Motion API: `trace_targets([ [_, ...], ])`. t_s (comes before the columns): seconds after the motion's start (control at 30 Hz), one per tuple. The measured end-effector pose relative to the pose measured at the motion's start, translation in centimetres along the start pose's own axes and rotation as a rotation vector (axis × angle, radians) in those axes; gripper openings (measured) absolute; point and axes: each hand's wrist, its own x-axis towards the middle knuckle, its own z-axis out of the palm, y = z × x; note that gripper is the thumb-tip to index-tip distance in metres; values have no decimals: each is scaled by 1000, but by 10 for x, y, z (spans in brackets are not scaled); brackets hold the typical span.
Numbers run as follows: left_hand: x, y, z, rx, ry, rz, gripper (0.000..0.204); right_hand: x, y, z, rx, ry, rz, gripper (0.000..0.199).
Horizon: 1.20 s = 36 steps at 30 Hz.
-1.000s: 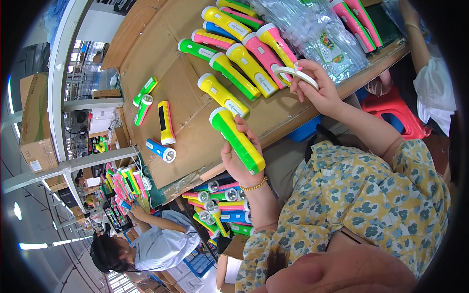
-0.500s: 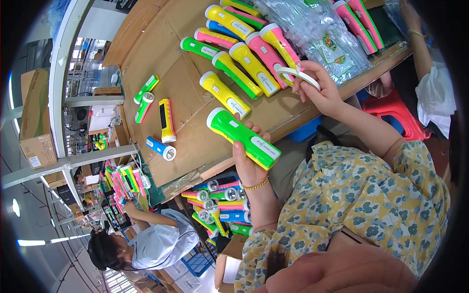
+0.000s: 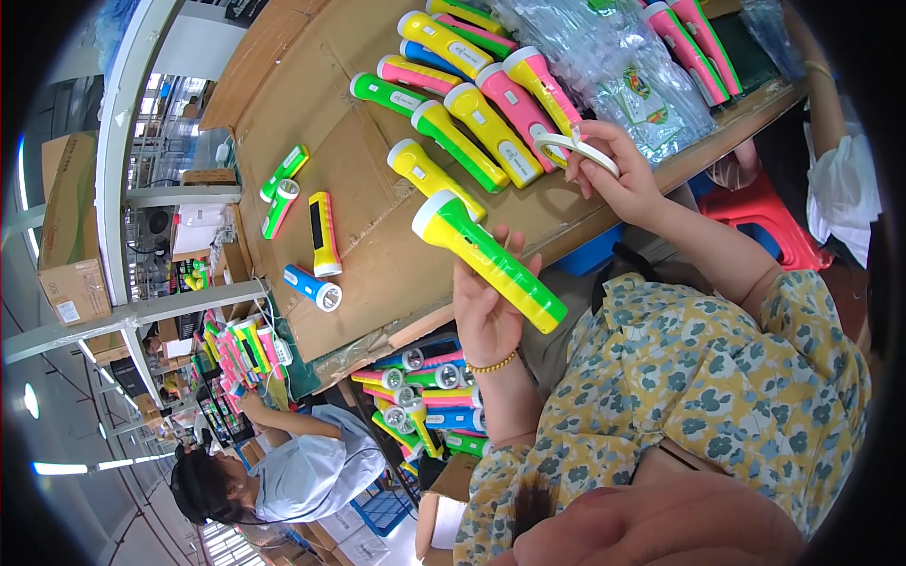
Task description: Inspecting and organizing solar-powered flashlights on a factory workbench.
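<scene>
Left hand [image 3: 488, 304] gripped 1 green torch [image 3: 491, 261] above the bench [image 3: 368, 236], its long axis diagonal, yellow head up-left. Right hand [image 3: 618, 174], well apart to the right, pinched a white strap [image 3: 576, 149].
</scene>
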Motion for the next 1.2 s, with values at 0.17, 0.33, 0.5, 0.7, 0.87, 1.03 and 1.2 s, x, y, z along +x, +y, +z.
trace_targets([
  [0.17,-1,-4,2,278,86,76,65,-1,-1,1,-12,1,16,38],
  [0.33,2,-5,8,443,199,142,64,-2,-1,0,-29,2,26,38],
  [0.5,3,-4,5,507,314,211,67,-1,-1,-1,-57,-28,29,40],
  [0.7,5,-4,6,513,335,207,67,-1,0,-2,-74,-62,12,42],
  [0.87,5,-4,6,521,344,216,63,-2,1,-3,-85,-60,16,41],
  [1.03,1,0,2,376,226,130,59,-3,1,-1,-69,-15,10,39],
  [1.2,0,1,-5,-85,34,-11,60,-4,3,-2,-69,-21,-1,40],
])
